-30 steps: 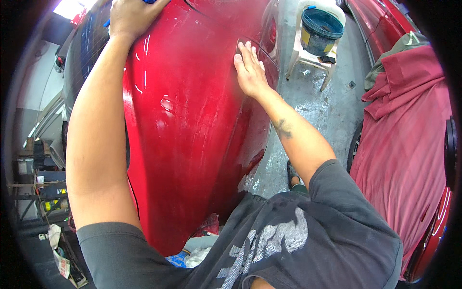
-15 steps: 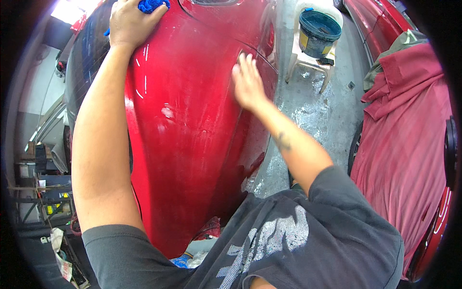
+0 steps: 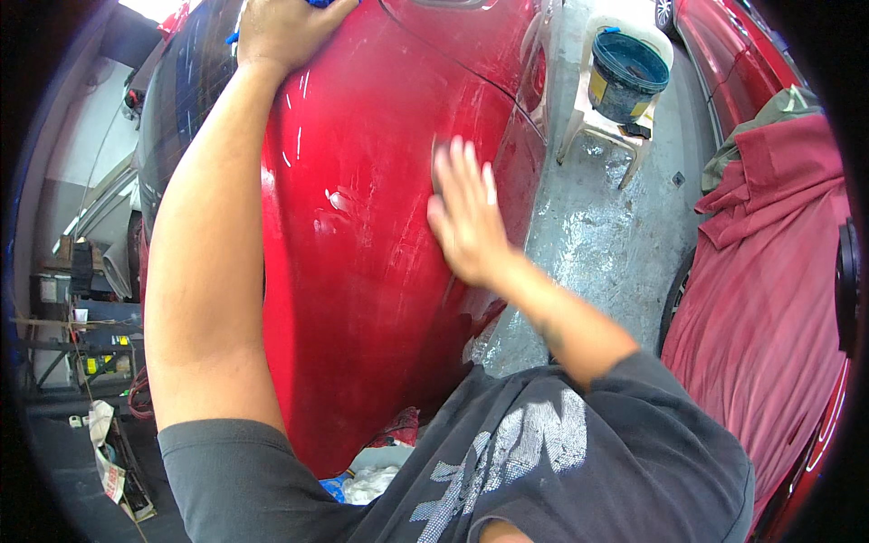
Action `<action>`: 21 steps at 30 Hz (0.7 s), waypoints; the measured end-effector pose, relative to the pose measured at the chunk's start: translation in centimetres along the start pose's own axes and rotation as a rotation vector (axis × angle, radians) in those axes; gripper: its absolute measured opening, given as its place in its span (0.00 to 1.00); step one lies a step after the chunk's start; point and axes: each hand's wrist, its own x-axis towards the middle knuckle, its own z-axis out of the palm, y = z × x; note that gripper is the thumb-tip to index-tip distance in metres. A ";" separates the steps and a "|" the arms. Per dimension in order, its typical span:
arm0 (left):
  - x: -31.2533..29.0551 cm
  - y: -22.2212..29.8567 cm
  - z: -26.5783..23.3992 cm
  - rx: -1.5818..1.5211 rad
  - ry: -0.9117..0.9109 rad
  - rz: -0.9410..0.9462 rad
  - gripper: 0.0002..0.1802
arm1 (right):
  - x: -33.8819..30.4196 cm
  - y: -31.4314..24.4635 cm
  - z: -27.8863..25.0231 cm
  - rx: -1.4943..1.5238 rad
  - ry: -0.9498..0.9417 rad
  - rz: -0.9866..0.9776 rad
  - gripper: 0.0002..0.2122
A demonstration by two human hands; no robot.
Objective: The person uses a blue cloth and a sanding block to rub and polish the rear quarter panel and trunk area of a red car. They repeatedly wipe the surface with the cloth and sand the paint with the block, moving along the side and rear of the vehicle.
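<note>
A glossy red car body panel [image 3: 353, 271] lies under both hands, with whitish wet streaks and smears on its surface. At the top edge of the view my left hand [image 3: 288, 34] is closed on a blue cloth [image 3: 321, 3], resting on the car beside the dark rear glass. My right hand [image 3: 471, 215] lies nearly flat on the panel's right part, fingers pointing away from me. A dark flat pad [image 3: 438, 165] shows along the left side of its fingers, pressed against the paint; most of it is hidden beneath the hand.
To the right, a dark bucket [image 3: 626, 77] stands on a white plastic chair [image 3: 593, 122], with a small dark block [image 3: 635, 131] beside it. A maroon cover [image 3: 760, 299] drapes another red car. At left is a cluttered rack [image 3: 100, 335]. The grey floor [image 3: 597, 244] looks wet.
My right hand has slid toward me along the panel with the pad. The whole view has shifted a little, and the left hand stays at the cloth.
</note>
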 end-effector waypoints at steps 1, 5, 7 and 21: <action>-0.1 -0.2 0.0 -0.012 -0.004 0.014 0.16 | -3.3 -2.2 -0.6 0.081 -0.069 0.008 0.35; 0.4 0.5 -0.8 0.028 -0.026 -0.031 0.16 | -0.2 -1.2 -1.1 -0.013 -0.077 -0.036 0.36; 0.8 1.3 -0.2 0.011 -0.008 -0.032 0.16 | 8.4 3.0 -0.3 -0.055 0.111 0.006 0.33; 0.9 1.3 -0.3 0.001 -0.039 -0.036 0.17 | 11.4 2.2 -1.0 0.006 0.123 -0.149 0.33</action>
